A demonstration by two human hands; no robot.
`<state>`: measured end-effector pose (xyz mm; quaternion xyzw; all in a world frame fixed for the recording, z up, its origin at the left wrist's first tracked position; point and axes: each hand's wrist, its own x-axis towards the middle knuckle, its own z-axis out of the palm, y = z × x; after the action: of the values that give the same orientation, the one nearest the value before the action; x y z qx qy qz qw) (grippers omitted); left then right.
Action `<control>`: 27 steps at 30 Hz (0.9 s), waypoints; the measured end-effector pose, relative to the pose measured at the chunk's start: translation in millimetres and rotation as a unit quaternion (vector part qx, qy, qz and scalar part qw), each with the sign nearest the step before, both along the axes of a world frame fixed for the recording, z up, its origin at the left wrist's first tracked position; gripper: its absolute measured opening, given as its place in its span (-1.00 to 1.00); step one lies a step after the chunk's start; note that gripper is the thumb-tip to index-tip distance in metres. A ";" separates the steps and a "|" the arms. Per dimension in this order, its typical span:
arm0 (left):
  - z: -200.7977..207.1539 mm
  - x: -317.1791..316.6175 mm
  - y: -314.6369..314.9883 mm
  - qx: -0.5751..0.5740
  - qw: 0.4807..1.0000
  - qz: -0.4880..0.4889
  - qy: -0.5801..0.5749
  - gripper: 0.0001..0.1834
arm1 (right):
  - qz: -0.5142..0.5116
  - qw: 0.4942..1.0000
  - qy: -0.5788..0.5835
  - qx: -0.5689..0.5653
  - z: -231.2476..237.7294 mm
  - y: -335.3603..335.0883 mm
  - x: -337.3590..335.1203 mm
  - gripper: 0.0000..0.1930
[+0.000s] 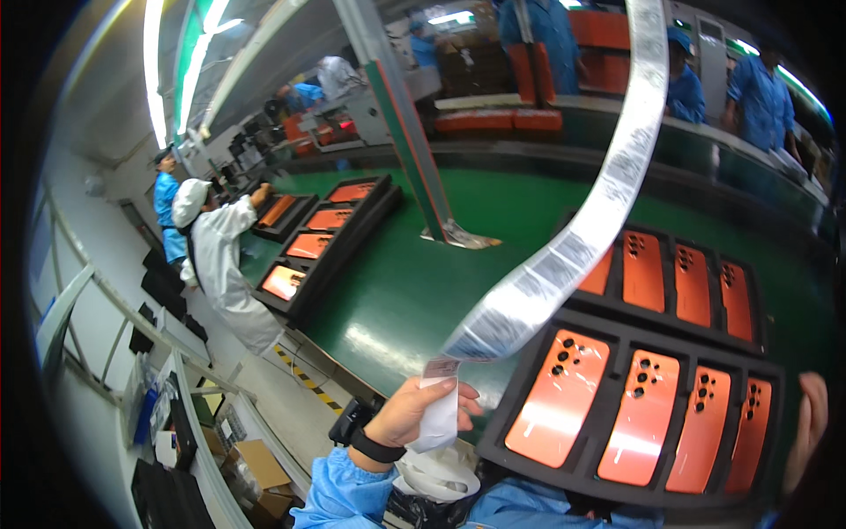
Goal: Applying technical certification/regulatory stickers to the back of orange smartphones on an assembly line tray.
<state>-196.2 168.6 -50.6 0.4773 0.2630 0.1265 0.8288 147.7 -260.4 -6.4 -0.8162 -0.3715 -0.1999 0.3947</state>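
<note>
My left hand [421, 413], with a dark band at the wrist, is closed on the end of a long strip of labels [551, 269]. The strip is white with dark print and curves up past the top edge of the view. Below the fingers hangs its blank white end. At the far right, my right hand [806, 423] is partly visible beside a black tray [586, 480], its fingers extended upward and seemingly holding nothing. In that tray several orange phones [557, 397] lie in slots, camera sides up. Whether the right hand touches the tray is hard to tell.
Behind it sits a second black tray [608, 304] of orange phones. A metal post [401, 132] rises from the green table [370, 291]. Farther left, a white-clad person [220, 256] stands by another phone tray [330, 251]. A cardboard box [260, 467] stands lower left.
</note>
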 end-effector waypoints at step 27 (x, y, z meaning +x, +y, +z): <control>-3.9 13.5 -36.4 0.144 0.982 -0.119 0.013 -0.50 | 0.579 0.805 0.126 -0.009 -21.3 306.1 -140.3 -0.78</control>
<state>-182.8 132.2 -54.5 0.6212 0.1945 0.0570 0.7570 7.5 45.7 -27.6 -0.4710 -0.7240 0.1740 0.4730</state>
